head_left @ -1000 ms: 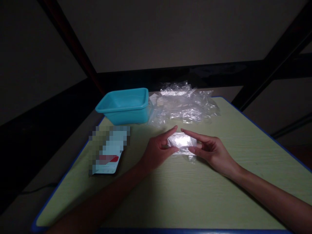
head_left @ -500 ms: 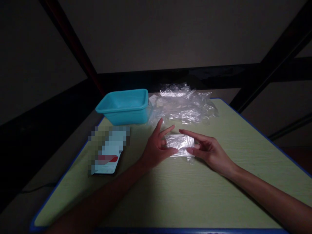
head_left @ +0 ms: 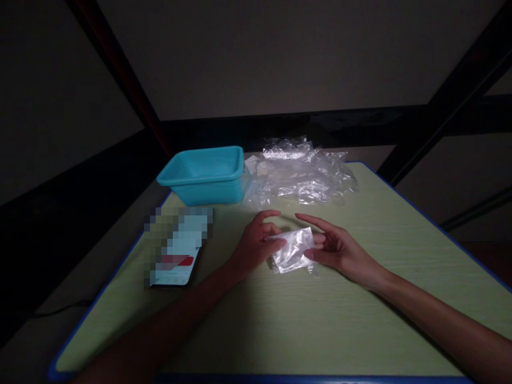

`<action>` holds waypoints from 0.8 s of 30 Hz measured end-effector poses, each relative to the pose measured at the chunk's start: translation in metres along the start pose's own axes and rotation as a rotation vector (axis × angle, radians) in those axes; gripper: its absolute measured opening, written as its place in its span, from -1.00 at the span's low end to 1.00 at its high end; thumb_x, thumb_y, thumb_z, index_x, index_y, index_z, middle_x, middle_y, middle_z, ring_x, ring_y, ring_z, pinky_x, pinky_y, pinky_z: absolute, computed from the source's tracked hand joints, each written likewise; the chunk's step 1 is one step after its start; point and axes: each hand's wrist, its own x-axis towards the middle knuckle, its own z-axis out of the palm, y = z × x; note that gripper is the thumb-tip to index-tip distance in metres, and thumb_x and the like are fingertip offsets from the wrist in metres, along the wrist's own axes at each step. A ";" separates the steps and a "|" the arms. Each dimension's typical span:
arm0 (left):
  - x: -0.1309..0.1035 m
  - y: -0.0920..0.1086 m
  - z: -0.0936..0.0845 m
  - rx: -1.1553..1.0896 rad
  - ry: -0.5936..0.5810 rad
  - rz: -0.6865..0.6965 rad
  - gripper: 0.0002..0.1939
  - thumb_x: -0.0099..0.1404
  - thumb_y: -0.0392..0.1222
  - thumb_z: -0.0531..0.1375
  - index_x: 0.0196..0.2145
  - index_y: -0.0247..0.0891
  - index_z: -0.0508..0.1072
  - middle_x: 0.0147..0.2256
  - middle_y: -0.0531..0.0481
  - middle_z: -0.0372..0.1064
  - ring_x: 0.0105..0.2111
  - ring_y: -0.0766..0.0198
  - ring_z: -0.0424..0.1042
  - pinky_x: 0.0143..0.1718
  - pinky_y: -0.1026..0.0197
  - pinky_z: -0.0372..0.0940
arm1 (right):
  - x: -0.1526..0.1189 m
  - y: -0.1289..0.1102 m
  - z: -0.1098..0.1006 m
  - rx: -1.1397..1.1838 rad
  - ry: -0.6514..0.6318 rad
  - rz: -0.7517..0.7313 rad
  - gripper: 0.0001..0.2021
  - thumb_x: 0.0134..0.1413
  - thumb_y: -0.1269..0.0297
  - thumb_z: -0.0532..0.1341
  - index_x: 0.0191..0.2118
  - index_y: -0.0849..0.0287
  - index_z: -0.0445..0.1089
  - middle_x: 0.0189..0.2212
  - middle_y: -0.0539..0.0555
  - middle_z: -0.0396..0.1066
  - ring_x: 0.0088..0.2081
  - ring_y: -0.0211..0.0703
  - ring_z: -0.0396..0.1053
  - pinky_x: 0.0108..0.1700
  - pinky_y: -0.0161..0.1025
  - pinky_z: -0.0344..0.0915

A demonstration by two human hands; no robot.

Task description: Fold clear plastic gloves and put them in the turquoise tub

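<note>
Head view: a folded piece of clear plastic sits between the left hand and the right hand, over the middle of the table; whether it touches the tabletop I cannot tell
What has changed: half a second ago the piece lay nearly level across the gap, the left index finger raised — now that finger is bent over, and the piece is turned, its right end higher in view than its left; the right hand keeps much the same pose
What that means: the folding or turning by hand seems under way rather than finished, as neither hand has let the piece go
Left grasp: thumb pressed on the left part of the upper face, other fingers curled beyond it; a pinch, by the look of it
Right grasp: thumb on the right edge, some fingers behind the plastic, index finger stretched out apart from it
Direction of the plastic: far edge slants up to the right; the shiny face looks up towards the camera; a thin loose bit shows at the near right corner
Long axis: hard to judge, the outline being close to square — if anything, across the table
Behind the hands: a heap of clear plastic, just beside a blue basin
Left of the hands: a phone, screen lit, lying on the table
</note>
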 end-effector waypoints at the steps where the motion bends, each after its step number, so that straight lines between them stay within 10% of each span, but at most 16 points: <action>1: 0.000 0.000 0.000 0.001 0.006 0.006 -0.46 -0.09 -0.32 0.26 -0.11 -0.27 0.24 -0.59 0.21 0.27 -0.58 0.42 0.31 -0.53 0.38 0.19 | 0.000 0.000 0.000 -0.014 0.025 0.002 -0.34 -0.15 0.40 0.32 0.13 0.16 0.15 -0.47 -0.03 0.47 -0.47 -0.29 0.37 -0.43 -0.31 0.28; 8: -0.004 0.005 0.003 -0.016 -0.033 -0.061 -0.48 -0.12 -0.29 0.26 -0.16 -0.24 0.21 -0.58 0.23 0.23 -0.59 0.39 0.31 -0.56 0.36 0.21 | 0.001 -0.006 -0.001 -0.059 0.268 -0.047 -0.46 -0.19 0.32 0.34 -0.01 0.21 0.23 -0.57 -0.07 0.44 -0.63 -0.37 0.23 -0.60 -0.36 0.08; 17: -0.005 0.006 0.008 0.113 -0.157 -0.107 -0.79 0.01 -0.07 0.14 -0.56 -0.28 0.27 -0.66 0.17 0.14 -0.67 0.47 0.14 -0.66 0.41 0.02 | -0.003 -0.006 -0.002 -0.087 -0.041 -0.002 -0.55 -0.14 0.36 0.32 -0.06 0.14 0.26 -0.54 -0.07 0.45 -0.57 -0.34 0.31 -0.54 -0.34 0.19; 24: -0.005 0.001 0.007 0.162 -0.150 -0.094 -0.73 0.04 -0.05 0.14 -0.63 -0.27 0.23 -0.69 0.15 0.13 -0.69 0.46 0.17 -0.67 0.40 0.10 | -0.002 -0.005 -0.002 -0.092 -0.024 -0.024 -0.58 -0.12 0.39 0.30 -0.07 0.16 0.26 -0.53 -0.07 0.46 -0.55 -0.35 0.34 -0.50 -0.35 0.22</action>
